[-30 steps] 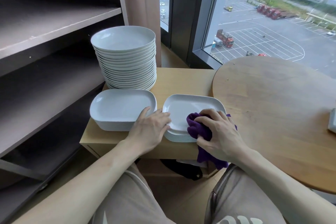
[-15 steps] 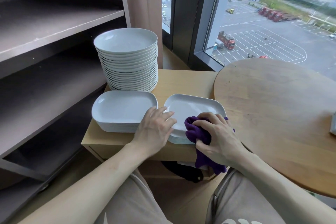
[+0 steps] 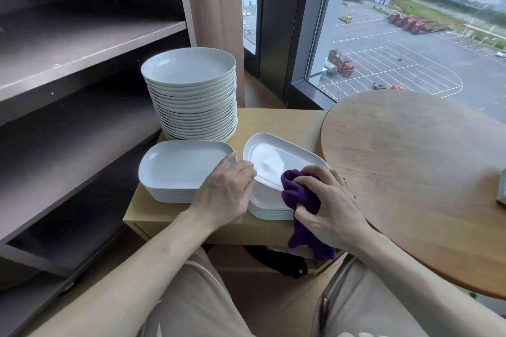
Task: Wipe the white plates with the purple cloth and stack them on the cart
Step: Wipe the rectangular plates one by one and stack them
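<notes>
Although the fingertips are hidden, the tilted white rectangular plate (image 3: 273, 161) is gripped by the left hand (image 3: 224, 197); the purple cloth (image 3: 298, 194) is clutched against it by the right hand (image 3: 331, 208), over the pale wooden cart (image 3: 279, 120).

Three stacks of white plates on one cart (image 3: 279, 120). One tall stack of round plates (image 3: 191, 107), well over a dozen, rims too close to number exactly. Two low stacks of oblong plates, a left stack (image 3: 175, 172) and a right stack (image 3: 271, 210), several apiece. One tilted plate (image 3: 273, 159) atop the right stack. One purple cloth (image 3: 298, 194). Two hands: one left hand (image 3: 224, 194), one right hand (image 3: 328, 205). One round desk (image 3: 424, 172). Two shelf boards: upper board (image 3: 82, 46), lower board (image 3: 68, 150). One grey item (image 3: 502, 189) at the right edge, not identifiable.
</notes>
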Demonstrator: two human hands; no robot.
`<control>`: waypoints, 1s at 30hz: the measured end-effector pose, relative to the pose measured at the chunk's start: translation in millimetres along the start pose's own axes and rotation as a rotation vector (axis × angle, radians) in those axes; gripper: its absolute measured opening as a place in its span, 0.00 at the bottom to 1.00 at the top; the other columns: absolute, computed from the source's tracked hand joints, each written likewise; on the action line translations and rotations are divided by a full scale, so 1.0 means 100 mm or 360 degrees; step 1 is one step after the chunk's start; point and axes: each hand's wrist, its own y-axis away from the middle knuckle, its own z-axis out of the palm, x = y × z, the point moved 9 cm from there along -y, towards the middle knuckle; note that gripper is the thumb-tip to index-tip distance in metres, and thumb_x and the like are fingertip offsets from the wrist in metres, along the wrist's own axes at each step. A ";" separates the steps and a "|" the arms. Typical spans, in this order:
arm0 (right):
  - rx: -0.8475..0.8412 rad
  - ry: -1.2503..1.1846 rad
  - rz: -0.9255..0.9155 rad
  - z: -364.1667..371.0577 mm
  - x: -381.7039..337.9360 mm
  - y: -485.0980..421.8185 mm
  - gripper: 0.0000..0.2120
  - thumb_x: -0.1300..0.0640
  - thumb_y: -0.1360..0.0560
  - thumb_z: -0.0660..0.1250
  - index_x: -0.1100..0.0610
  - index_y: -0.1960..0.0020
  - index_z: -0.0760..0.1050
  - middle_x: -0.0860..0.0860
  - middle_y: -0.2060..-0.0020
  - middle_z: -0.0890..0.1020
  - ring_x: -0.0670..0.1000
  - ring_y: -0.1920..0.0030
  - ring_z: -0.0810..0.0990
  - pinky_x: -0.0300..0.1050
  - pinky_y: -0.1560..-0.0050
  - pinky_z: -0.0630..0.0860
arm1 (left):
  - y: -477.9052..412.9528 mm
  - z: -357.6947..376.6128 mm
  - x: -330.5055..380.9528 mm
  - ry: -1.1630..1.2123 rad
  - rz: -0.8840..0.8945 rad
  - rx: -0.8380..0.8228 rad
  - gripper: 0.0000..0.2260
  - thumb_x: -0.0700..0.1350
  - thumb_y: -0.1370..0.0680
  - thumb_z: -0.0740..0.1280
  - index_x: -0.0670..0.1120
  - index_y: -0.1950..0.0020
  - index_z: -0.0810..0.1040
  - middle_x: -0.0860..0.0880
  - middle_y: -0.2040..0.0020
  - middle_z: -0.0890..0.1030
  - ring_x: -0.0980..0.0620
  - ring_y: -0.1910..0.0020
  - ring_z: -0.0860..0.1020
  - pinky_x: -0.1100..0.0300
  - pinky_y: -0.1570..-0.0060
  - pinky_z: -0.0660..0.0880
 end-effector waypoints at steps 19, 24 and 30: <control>-0.0048 0.0187 -0.0010 0.16 0.13 0.00 0.22 0.40 0.32 0.61 0.43 0.40 0.79 0.37 0.40 0.72 0.48 0.39 0.67 0.55 0.42 0.68 | 0.36 -0.49 -0.99 -0.0404 -0.1036 -0.0388 0.11 0.40 0.26 0.68 0.45 0.47 0.69 0.47 0.45 0.70 0.46 0.49 0.70 0.55 0.55 0.68; -0.0085 0.0240 -0.0015 0.17 0.14 0.00 0.23 0.39 0.32 0.59 0.43 0.40 0.79 0.36 0.40 0.72 0.48 0.38 0.67 0.52 0.43 0.64 | 0.48 -0.38 -1.02 -0.0635 -0.1090 -0.0807 0.20 0.39 0.26 0.60 0.48 0.34 0.70 0.45 0.39 0.70 0.42 0.39 0.69 0.48 0.34 0.66; -0.0120 0.0252 -0.0017 0.17 0.12 -0.01 0.24 0.39 0.31 0.59 0.43 0.39 0.79 0.37 0.39 0.73 0.48 0.38 0.67 0.51 0.43 0.64 | 0.55 -0.39 -1.10 -0.0791 -0.1245 -0.1068 0.21 0.45 0.25 0.58 0.51 0.33 0.73 0.44 0.30 0.69 0.42 0.29 0.66 0.37 0.26 0.53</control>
